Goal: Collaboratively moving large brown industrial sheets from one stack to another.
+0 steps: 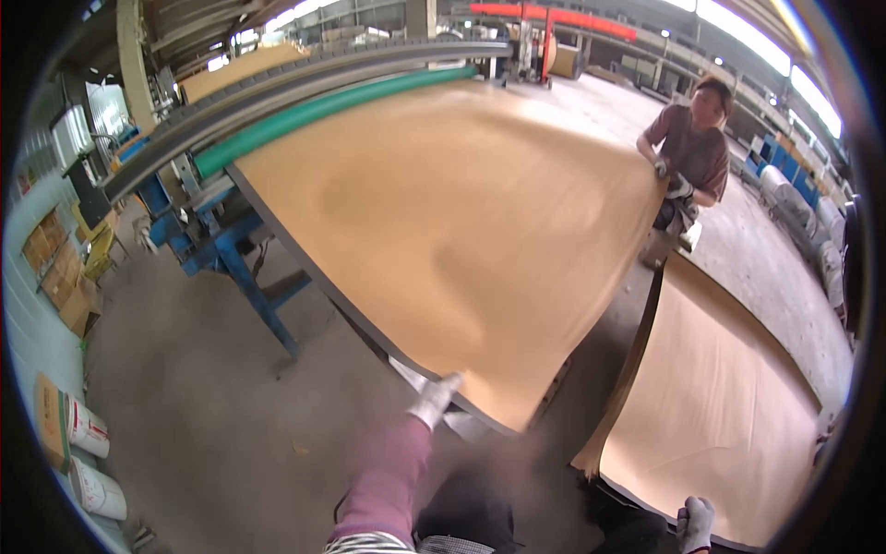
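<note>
A large tan sheet with a dark edge (pixel 388 231) stretches from a roller machine toward me. My left hand (pixel 436 399), in a whitish work glove, is closed on its near edge, close to the near corner. My right hand (pixel 694 524), also gloved, is curled into a fist at the near edge of a stack of tan sheets (pixel 711 397) on my right; nothing shows in it. Across the sheet a co-worker (pixel 694 138) crouches, with gloved hands (pixel 678 185) at the sheet's far right corner.
The machine has a green roller (pixel 341 111), a dark crossbeam (pixel 314 78) and blue legs (pixel 254 286). White buckets (pixel 97 489) and cardboard boxes (pixel 65 268) line the left wall. Wrapped rolls (pixel 789 198) lie along the right side. Bare concrete floor (pixel 203 397) spreads left of the sheet.
</note>
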Tool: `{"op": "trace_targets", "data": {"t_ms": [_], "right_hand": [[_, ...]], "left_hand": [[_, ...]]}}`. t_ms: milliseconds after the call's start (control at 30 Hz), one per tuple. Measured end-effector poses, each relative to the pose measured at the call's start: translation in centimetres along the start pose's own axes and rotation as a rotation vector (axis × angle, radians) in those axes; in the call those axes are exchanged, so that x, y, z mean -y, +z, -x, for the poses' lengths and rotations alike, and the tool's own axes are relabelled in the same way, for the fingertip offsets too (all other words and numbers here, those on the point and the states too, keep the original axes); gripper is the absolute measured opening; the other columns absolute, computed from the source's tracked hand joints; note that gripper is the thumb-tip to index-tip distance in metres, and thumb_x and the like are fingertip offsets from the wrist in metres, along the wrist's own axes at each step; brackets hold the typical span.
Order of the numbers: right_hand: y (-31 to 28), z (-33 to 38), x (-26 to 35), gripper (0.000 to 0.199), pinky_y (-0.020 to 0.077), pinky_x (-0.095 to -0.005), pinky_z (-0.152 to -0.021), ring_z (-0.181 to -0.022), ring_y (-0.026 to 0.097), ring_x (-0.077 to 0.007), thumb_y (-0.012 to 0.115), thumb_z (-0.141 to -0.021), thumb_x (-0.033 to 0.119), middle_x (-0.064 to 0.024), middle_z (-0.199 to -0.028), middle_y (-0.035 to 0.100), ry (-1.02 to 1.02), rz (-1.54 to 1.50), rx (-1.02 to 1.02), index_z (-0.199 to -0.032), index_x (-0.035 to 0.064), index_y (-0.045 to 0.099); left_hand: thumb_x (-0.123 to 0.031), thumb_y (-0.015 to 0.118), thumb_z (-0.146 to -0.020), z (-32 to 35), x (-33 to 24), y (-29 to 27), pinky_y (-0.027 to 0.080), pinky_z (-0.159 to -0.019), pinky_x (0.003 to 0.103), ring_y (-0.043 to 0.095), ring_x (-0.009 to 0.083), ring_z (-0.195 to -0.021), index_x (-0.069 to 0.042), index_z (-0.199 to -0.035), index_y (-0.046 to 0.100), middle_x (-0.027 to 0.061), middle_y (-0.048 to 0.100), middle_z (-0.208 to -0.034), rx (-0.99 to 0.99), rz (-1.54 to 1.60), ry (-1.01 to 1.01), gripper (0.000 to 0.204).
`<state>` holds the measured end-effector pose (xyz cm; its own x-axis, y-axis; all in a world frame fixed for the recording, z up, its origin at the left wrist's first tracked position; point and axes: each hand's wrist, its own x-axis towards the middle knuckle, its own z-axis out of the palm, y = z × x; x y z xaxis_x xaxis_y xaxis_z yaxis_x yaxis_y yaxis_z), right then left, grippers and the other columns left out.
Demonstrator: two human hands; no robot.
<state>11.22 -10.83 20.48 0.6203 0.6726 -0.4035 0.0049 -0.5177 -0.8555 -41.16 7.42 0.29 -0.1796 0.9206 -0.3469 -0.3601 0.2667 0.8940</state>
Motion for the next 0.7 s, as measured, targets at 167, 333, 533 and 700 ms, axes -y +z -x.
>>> {"op": "trace_targets", "data": {"t_ms": [167, 333, 533, 700], "right_hand": [[3.0, 4.8, 1.4, 0.018, 0.0314, -0.0202, -0.036, -0.042, 0.041, -0.0061, 0.056, -0.088, 0.026, 0.0023, -0.060, 0.051, 0.079, 0.033, 0.290, -0.091, 0.0086, 0.059], [4.5, 9.6, 0.5, 0.023, 0.0309, -0.0202, -0.036, -0.041, 0.041, -0.0064, 0.054, -0.088, 0.026, 0.0002, -0.060, 0.052, -0.018, -0.052, 0.563, -0.100, 0.0071, 0.060], [1.2, 14.5, 3.0, 0.031, 0.0478, -0.0251, -0.070, -0.082, 0.059, -0.0123, 0.057, -0.083, 0.016, -0.0074, -0.091, 0.062, -0.248, -0.044, 0.703, -0.107, -0.0025, 0.060], [0.8, 10.3, -2.6, 0.065, 0.0362, -0.0312, -0.099, -0.120, 0.041, -0.0178, 0.049, -0.091, 0.018, -0.0109, -0.134, 0.039, -0.171, -0.598, 1.022, -0.144, 0.0014, 0.016]], "left_hand": [[-0.033, 0.054, -0.092, 15.9, -11.6, 14.7, 0.050, -0.059, 0.024, 0.063, 0.0142, -0.067, 0.001, -0.093, 0.062, 0.0103, 0.067, -0.085, 0.318, -0.065, 0.118, 0.035], [-0.030, 0.056, -0.091, 25.4, -20.5, 22.6, 0.053, -0.048, 0.027, 0.063, 0.0178, -0.052, 0.000, -0.086, 0.059, 0.0124, 0.064, -0.066, 0.416, 0.076, -0.034, 0.030], [-0.028, 0.052, -0.092, 30.3, -18.9, 26.0, 0.058, -0.053, 0.031, 0.065, 0.0210, -0.055, 0.000, -0.095, 0.056, 0.0135, 0.063, -0.068, 0.395, 0.334, -0.113, 0.028], [-0.026, 0.051, -0.092, 31.2, -9.9, 28.2, 0.052, -0.048, 0.027, 0.063, 0.0176, -0.057, -0.002, -0.097, 0.058, 0.0089, 0.064, -0.072, 0.340, 0.184, -0.273, 0.026]]}}
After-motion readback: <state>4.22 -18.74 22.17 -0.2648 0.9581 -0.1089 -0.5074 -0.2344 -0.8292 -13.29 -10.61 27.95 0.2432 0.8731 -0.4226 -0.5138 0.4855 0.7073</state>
